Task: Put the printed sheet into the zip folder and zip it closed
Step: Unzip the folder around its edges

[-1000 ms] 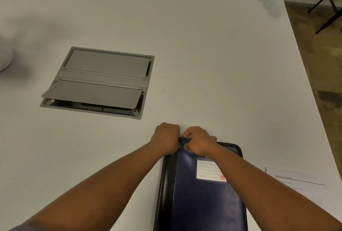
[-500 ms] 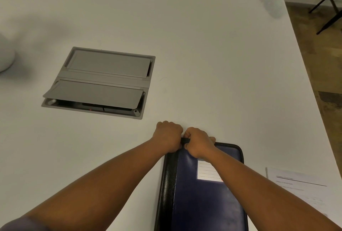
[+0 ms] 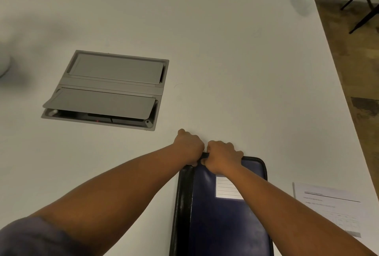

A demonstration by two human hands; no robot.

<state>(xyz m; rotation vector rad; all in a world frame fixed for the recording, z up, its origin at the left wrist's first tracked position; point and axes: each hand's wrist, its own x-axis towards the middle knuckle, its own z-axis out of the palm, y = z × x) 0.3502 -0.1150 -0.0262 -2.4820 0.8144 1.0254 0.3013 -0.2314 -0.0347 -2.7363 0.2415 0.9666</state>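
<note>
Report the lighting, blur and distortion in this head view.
Head view: dim, even light; a soft smudge of shadow on the table at far left; wide-angle bending at the edges; text on the printed sheet too blurred to read; the zip folder shows faint sheen.

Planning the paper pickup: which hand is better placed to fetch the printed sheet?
Right hand: the white printed sheet lies right of the dark blue zip folder; the left hand would cross over.

The hands [image 3: 189,146] hide the folder's [image 3: 223,223] far left corner, and the sheet's [image 3: 330,206] print is unreadable.
</note>
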